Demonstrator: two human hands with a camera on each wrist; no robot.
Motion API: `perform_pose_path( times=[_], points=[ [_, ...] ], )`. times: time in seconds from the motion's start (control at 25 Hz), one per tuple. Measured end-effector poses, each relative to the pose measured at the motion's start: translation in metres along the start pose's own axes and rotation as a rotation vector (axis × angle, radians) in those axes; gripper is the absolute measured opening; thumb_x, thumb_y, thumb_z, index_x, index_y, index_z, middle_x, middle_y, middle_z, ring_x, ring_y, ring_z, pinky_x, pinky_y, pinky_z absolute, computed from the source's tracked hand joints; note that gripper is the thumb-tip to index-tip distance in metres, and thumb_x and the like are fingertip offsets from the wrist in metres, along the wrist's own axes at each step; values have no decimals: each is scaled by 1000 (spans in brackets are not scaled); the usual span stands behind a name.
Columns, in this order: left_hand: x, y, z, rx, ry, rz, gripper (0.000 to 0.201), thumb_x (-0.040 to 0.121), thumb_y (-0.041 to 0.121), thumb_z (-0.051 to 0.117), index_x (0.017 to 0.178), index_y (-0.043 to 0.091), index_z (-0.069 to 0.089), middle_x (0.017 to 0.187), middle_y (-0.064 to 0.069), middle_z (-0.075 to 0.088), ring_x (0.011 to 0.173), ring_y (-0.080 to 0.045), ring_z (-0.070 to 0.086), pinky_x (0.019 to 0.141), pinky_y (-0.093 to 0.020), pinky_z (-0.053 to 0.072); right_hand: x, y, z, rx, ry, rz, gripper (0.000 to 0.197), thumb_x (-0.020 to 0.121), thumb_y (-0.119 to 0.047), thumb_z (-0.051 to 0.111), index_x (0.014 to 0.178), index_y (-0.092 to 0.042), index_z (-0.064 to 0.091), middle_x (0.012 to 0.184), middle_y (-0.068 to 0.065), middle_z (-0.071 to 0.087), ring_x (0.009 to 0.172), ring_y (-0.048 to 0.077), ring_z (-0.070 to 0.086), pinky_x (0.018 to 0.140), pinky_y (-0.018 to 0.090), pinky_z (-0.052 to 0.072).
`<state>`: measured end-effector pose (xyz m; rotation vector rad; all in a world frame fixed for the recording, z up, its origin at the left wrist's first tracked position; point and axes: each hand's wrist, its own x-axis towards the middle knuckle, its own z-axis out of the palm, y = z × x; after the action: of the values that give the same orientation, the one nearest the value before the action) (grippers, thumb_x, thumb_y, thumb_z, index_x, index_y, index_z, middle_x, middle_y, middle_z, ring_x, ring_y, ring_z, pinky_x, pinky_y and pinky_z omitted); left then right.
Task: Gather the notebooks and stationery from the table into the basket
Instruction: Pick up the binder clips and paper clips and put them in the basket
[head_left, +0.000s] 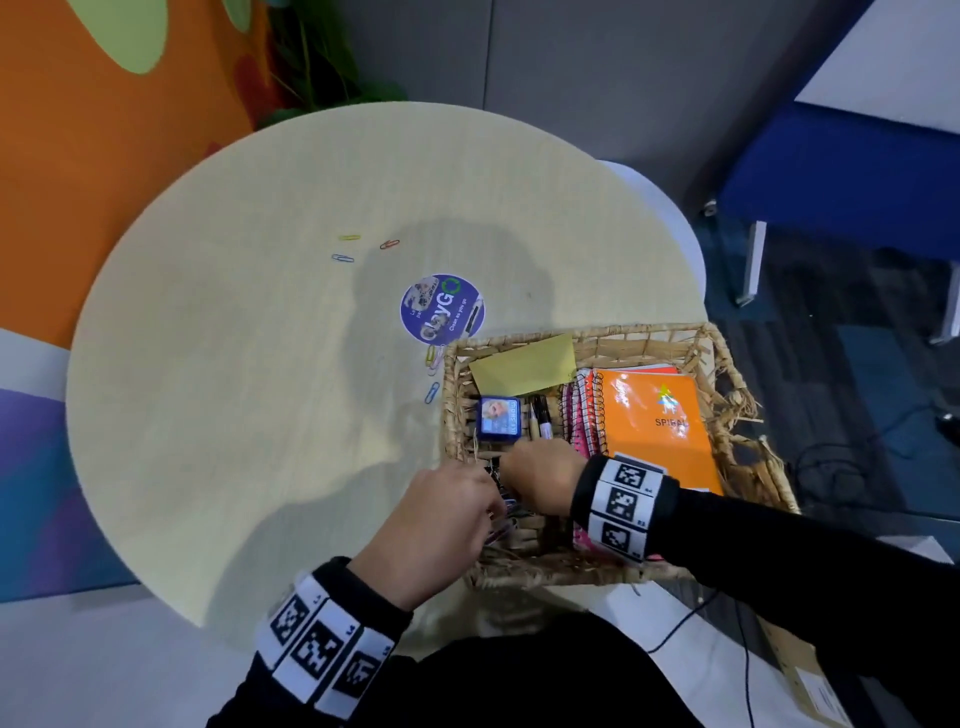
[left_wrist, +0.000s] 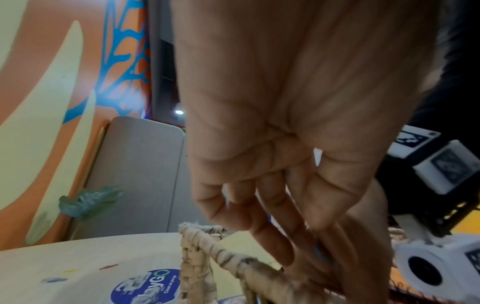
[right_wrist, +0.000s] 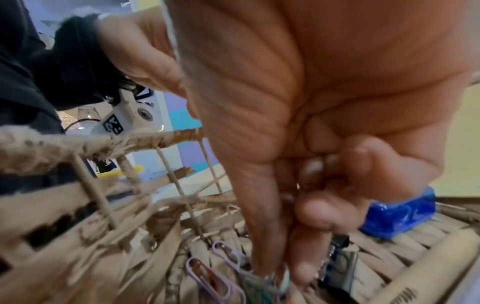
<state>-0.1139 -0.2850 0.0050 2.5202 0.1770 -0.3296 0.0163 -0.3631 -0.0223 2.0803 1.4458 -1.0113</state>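
"SPIRAL" is printed on the cover of the orange spiral-bound notebook (head_left: 660, 421) lying in the woven wicker basket (head_left: 748, 415). At 10 o'clock from the basket, "Clean as you go" is read on the round blue sticker (head_left: 441, 309) on the pale round table (head_left: 234, 364).

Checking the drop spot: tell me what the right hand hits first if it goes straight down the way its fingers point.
Probably the paper clips lying on the woven basket floor just under the right hand; its fingers point down at them. Depth is unclear, so contact may already exist.
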Motion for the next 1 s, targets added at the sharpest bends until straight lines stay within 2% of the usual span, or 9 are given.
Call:
perform_pose_path(
  times=[0.12, 0.24, 0.4, 0.52, 0.6, 0.68, 0.72, 0.8, 1.0],
  points=[
    [0, 11, 7, 190, -99, -86, 28, 92, 16, 42, 107, 20, 66, 116, 4, 61, 116, -18, 45, 96, -36, 35, -2, 4, 3, 12, 42, 0, 15, 90, -7, 55, 100, 2, 63, 87, 13, 57, 83, 31, 60, 68, 36, 49],
    [2, 27, 17, 360, -213, -86, 22, 92, 15, 46, 101, 11, 66, 113, -4, 64, 116, -24, 44, 104, -46, 26, -10, 28, 7, 139, 154, 60, 16, 88, -17, 59, 97, -5, 67, 89, 7, 67, 83, 25, 65, 74, 34, 57],
    [17, 42, 24, 468, -412, -93, 18, 90, 16, 53, 89, 7, 68, 101, -9, 68, 122, -27, 44, 115, -62, 0, -33, 53, 10, 350, 283, 88, 18, 86, -21, 62, 99, -11, 71, 99, 5, 73, 89, 19, 67, 73, 26, 53],
    [26, 41, 20, 526, -490, -64, 17, 90, 14, 51, 79, 10, 63, 84, -4, 64, 115, -26, 50, 114, -64, -5, -47, 57, 18, 411, 336, 81, 20, 86, -22, 63, 101, -12, 71, 102, 2, 74, 91, 16, 67, 75, 25, 52],
    [30, 33, 14, 331, -264, -28, 21, 91, 15, 46, 85, 10, 66, 82, 0, 66, 99, -19, 59, 117, -57, 14, -52, 59, 20, 453, 358, 84, 21, 86, -25, 63, 102, -15, 71, 103, 0, 74, 91, 15, 66, 75, 25, 52],
    [34, 14, -5, -8, 152, -83, 24, 95, 21, 44, 103, 18, 66, 95, 2, 69, 88, -11, 58, 103, -33, 41, -57, 61, 20, 509, 383, 101, 23, 87, -26, 63, 107, -17, 70, 106, 0, 72, 93, 15, 65, 77, 26, 52],
    [37, -1, -16, -119, 344, -157, 23, 95, 22, 45, 107, 19, 64, 100, 4, 68, 88, -9, 57, 92, -24, 44, -59, 63, 19, 541, 393, 109, 23, 87, -25, 64, 108, -17, 69, 108, 0, 72, 94, 14, 64, 79, 26, 51],
    [46, -43, -31, -187, 570, -326, 20, 94, 20, 48, 106, 17, 64, 101, 1, 66, 91, -14, 59, 83, -25, 46, -63, 65, 16, 572, 414, 122, 24, 87, -24, 65, 110, -17, 69, 110, -1, 71, 96, 14, 63, 82, 27, 50],
    [88, -113, -8, -174, 386, -574, 18, 91, 19, 56, 99, 9, 68, 103, -10, 69, 91, -25, 65, 82, -35, 53, -64, 72, -8, 575, 506, 114, 22, 86, -25, 66, 106, -18, 71, 104, -2, 73, 84, 7, 57, 73, 21, 43]
  ],
)
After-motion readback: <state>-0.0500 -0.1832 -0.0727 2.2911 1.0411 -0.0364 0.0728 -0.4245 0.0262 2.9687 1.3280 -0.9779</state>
